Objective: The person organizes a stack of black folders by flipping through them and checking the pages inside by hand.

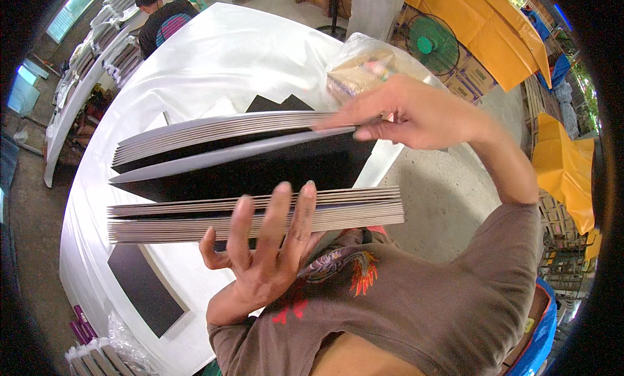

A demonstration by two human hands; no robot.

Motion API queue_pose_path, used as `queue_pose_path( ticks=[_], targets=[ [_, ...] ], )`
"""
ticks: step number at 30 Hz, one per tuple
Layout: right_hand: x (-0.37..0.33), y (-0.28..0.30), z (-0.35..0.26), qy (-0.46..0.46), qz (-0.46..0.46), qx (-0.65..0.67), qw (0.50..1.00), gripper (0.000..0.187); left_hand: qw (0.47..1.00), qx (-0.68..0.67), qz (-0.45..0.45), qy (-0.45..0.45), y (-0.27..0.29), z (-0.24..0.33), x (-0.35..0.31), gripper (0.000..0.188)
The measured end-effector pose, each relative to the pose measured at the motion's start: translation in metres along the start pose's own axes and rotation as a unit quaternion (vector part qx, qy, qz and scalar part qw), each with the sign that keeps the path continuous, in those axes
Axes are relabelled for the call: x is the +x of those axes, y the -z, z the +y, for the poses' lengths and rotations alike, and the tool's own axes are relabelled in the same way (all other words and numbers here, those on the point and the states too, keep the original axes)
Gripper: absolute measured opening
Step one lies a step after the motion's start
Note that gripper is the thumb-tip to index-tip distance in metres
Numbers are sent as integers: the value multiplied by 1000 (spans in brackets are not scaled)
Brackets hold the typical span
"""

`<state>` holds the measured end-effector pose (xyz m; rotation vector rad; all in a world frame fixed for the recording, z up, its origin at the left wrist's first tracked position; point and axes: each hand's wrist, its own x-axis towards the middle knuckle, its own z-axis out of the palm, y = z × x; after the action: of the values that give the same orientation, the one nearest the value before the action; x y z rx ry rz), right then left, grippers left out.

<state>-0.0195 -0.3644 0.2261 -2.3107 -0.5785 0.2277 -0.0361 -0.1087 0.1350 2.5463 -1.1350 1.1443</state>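
Observation:
My left hand (265, 246) has its fingers spread across the pale edges of a near stack of thin boards (357, 210); part of the thumb side is hidden by the stack. My right hand (416, 116) pinches the right corner of a grey-backed board (214, 159), its fingers slightly smeared by motion. That board leans away from the near stack, and its black face (292, 164) shows between them. Just beyond it, a second group of boards (214, 130) fans out, its right end by my right fingertips.
A white-covered table (188, 70) carries a loose black board (146, 288) at left and a clear plastic bag (364, 67) at its far right. Across the table is another person (166, 18). A green fan (426, 44) stands at far right, and wrapped bundles (97, 360) lie at lower left.

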Motion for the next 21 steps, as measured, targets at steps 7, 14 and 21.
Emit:
queue_pose_path(
  ticks=[7, 14, 21],
  targets=[
    [-6, -3, 18, 64, 0, -82, 995, 35, 998, 13, -62, -22, 10, -1, 3, 48],
    [-9, -1, 6, 9, 10, -37, 999, 37, 996, -5, -85, 17, 8, 0, 5, 41],
    [-5, 0, 18, 61, -41, -98, 992, 36, 996, 62, -35, -46, 6, -3, 2, 42]
  ],
)
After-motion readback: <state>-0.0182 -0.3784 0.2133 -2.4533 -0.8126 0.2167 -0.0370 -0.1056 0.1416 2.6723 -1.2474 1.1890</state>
